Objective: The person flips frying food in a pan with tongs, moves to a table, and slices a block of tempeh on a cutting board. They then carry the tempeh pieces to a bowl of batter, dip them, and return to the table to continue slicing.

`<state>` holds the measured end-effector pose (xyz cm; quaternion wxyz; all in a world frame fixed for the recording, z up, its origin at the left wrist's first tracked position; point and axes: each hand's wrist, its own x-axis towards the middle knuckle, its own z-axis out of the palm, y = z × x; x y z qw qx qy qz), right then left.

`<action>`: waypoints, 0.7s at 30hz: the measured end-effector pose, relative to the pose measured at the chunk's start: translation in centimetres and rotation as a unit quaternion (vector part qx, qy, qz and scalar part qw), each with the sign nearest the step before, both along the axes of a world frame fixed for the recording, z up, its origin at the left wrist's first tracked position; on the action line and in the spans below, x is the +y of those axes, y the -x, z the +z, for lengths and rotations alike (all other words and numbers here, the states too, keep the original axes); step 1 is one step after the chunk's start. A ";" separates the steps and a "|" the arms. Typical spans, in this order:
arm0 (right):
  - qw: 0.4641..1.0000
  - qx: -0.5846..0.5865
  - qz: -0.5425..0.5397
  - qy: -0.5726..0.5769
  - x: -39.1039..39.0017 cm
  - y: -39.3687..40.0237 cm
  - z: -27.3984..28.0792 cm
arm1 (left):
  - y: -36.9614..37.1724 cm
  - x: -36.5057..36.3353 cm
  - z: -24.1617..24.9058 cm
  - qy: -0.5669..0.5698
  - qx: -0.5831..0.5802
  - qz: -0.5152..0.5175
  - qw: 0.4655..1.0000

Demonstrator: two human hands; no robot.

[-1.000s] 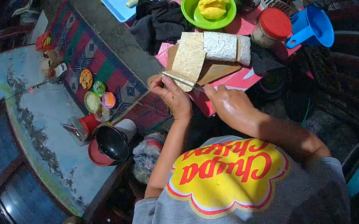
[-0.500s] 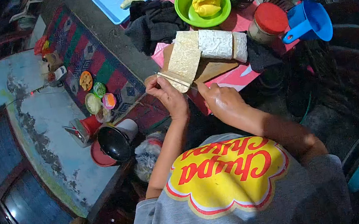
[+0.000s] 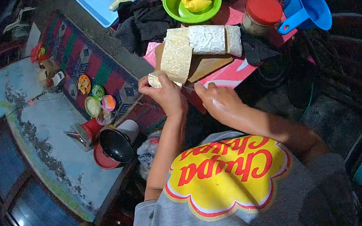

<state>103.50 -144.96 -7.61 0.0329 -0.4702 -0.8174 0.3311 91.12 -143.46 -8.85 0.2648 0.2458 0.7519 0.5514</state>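
Left hand (image 3: 170, 97) pinches a pale slice (image 3: 154, 80); right hand (image 3: 221, 101), set apart, grips a thin blade (image 3: 189, 88) between them, best drawn level for evenness.

The person wears a grey T-shirt (image 3: 291, 203) of soft-looking cloth. On its front there is a big yellow print (image 3: 226, 191), shaped like a flower with round petals. Around the lower part goes a white line, then red, then a thin tan edge. Inside stand thick red letters, where I can read "Chupa". The left sleeve (image 3: 143, 212) is short, with a hem. Left hand (image 3: 169, 95) and right hand (image 3: 222, 102) are bare.
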 end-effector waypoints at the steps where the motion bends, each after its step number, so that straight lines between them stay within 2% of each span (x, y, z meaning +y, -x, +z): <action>1: 1.000 -0.017 0.000 0.001 0.2 0.3 -0.1 | 0.4 -0.2 -0.5 0.000 0.001 0.000 1.000; 3: 1.000 -0.009 0.000 0.010 0.5 0.4 0.0 | 1.2 -0.4 -1.3 0.040 0.142 -0.056 0.987; 4: 1.000 -0.003 0.000 0.020 0.5 0.5 0.0 | 1.2 -0.5 -1.7 0.040 0.143 -0.056 0.987; 6: 1.000 0.007 -0.005 0.015 0.0 0.0 -0.2 | 0.7 -0.1 -1.0 0.019 0.012 0.008 1.000; 9: 1.000 0.001 -0.006 0.016 0.0 0.1 -0.6 | 0.3 0.0 -0.6 -0.007 -0.024 0.013 1.000; 13: 1.000 -0.018 -0.003 0.003 0.5 1.2 -1.8 | 0.6 -0.2 -1.2 -0.014 -0.010 0.011 1.000; 17: 0.999 0.000 -0.004 0.033 0.6 0.7 -0.7 | 0.7 -0.2 -1.1 0.005 0.040 -0.005 0.999; 21: 1.000 -0.015 -0.007 0.006 0.6 1.5 -2.7 | 1.4 -0.5 -2.3 0.013 0.080 -0.024 0.996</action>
